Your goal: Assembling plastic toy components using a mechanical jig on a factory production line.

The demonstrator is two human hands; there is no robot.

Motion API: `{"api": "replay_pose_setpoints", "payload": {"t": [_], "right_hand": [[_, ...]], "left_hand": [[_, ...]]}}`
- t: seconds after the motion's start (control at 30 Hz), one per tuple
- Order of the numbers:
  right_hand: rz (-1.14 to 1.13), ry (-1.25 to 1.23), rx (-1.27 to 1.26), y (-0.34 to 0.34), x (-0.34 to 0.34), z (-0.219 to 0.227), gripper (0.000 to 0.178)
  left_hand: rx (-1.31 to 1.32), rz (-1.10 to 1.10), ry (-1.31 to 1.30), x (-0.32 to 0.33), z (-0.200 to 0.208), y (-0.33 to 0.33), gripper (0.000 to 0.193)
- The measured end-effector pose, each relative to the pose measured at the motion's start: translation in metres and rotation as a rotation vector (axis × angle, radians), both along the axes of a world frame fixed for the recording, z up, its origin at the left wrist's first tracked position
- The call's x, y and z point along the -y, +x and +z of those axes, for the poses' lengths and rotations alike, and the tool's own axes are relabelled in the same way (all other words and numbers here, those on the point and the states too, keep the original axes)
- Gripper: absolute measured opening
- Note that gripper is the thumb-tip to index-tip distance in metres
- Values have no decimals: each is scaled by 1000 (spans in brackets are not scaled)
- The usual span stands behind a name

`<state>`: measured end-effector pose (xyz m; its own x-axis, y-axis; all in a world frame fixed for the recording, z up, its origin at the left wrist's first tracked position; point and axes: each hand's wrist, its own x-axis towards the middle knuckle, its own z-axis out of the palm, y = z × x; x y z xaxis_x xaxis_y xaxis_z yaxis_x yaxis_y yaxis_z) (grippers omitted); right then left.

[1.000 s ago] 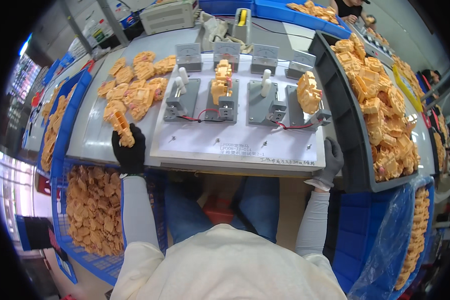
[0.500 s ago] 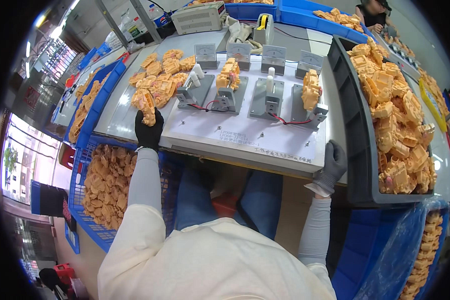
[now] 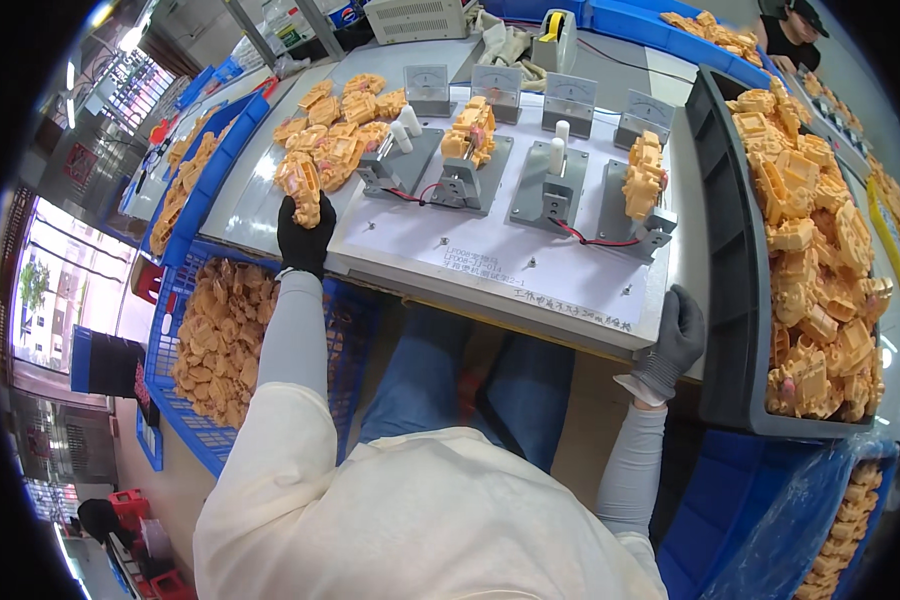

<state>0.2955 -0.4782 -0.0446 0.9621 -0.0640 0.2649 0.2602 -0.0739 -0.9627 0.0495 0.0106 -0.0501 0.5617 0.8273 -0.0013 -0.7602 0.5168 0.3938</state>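
Observation:
My left hand (image 3: 307, 240), in a black glove, is closed around the near end of an orange molded plastic part (image 3: 298, 180) at the front of a pile of similar parts (image 3: 342, 125). My right hand (image 3: 676, 335), in a grey glove, rests with curled fingers against the right front corner of a white board (image 3: 490, 262); whatever lies within its grip is hidden. Grey metal fixtures with red wires stand on the board. Orange parts sit on the second fixture (image 3: 460, 185) and the rightmost one (image 3: 653, 232). White pegs rise from the first (image 3: 380, 178) and third (image 3: 545, 195).
Panel meters (image 3: 568, 100) stand behind the fixtures. To the right, a dark grey crate (image 3: 735, 300) is heaped with orange parts. A blue basket (image 3: 185, 430) of parts sits low at left, below a blue tray (image 3: 202, 185). A tape dispenser (image 3: 553, 45) stands at the back.
My view has tilted slightly, so the bench appears shifted right. Both hands keep about the same places, the left still on the orange part and the right at the board's corner.

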Motion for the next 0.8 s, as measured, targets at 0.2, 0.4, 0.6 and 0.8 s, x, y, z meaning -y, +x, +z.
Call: {"api": "replay_pose_setpoints", "payload": {"t": [0.2, 0.4, 0.6, 0.8], "right_hand": [[-24, 24, -23, -2, 0, 0, 16], [-36, 11, -18, 1, -1, -8, 16], [-18, 8, 33, 9, 2, -12, 17], [-44, 32, -52, 15, 2, -18, 17]], "left_hand": [[-475, 263, 433, 27, 16, 16, 16], [-1127, 727, 1234, 37, 18, 13, 14], [-41, -40, 170, 42, 30, 8, 20], [-251, 85, 471, 53, 39, -6, 19]]}}
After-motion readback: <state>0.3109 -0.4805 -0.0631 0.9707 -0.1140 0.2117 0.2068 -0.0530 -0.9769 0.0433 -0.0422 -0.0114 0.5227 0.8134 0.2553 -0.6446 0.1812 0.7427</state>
